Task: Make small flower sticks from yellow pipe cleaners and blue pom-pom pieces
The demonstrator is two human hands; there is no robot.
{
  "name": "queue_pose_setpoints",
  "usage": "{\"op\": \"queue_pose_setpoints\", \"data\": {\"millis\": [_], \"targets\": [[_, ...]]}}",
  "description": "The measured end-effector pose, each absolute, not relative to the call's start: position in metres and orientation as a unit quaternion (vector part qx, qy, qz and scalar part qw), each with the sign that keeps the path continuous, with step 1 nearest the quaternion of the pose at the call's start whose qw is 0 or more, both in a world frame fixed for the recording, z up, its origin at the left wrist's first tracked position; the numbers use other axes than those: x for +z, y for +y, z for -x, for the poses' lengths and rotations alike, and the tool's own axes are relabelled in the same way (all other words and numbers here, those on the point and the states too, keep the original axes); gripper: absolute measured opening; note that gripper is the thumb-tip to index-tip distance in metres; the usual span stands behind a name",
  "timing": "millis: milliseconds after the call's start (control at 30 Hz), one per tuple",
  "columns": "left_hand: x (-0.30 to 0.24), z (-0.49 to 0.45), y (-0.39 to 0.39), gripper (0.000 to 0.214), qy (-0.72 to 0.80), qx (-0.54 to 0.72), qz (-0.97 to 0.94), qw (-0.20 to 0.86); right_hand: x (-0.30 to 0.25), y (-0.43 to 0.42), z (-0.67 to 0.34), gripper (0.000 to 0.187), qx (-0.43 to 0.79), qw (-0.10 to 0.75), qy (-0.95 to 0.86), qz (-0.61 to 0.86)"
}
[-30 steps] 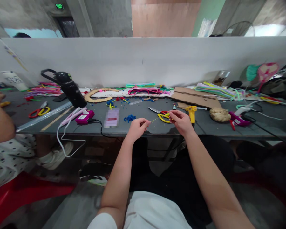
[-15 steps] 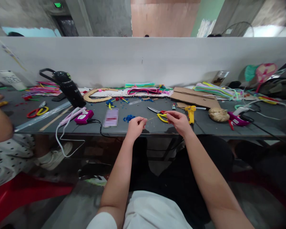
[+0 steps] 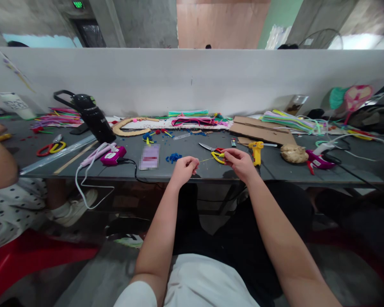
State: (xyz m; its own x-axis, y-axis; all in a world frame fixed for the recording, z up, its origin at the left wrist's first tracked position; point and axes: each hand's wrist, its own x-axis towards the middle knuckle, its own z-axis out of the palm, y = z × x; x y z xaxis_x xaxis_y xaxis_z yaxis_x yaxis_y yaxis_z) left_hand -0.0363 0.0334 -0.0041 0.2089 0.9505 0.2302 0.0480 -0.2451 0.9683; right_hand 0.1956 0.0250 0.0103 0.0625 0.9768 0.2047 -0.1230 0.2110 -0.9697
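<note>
On the near side of the scissors [image 3: 213, 149], the left hand [image 3: 184, 169] and right hand [image 3: 240, 163], both pinched closed, hold a thin yellowish strand [image 3: 206, 160] between them; overpulling could snap it.

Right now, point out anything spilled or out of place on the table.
A white cord droops in a loop over the front edge of the table, where it might snag. Loose blue bits lie in an uncontained heap.
</note>
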Motion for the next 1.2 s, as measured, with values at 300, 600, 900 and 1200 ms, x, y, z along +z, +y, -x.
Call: {"op": "queue_pose_setpoints", "data": {"millis": [300,600,900,1200], "targets": [[0.003,0.032,0.028,0.036,0.438,0.451,-0.626,0.462,0.009,0.025,-0.196,0.033,0.455,0.602,-0.501,0.425],[-0.009,0.035,0.036,0.036,0.506,0.414,-0.656,0.377,0.006,0.025,-0.194,0.031,0.403,0.584,-0.548,0.444],[-0.006,0.028,0.029,0.04,0.474,0.387,-0.678,0.406,0.002,0.029,-0.196,0.037,0.365,0.606,-0.53,0.467],[0.009,0.035,0.011,0.035,0.359,0.268,-0.713,0.539,-0.007,0.041,-0.194,0.043,0.379,0.608,-0.509,0.477]]}}
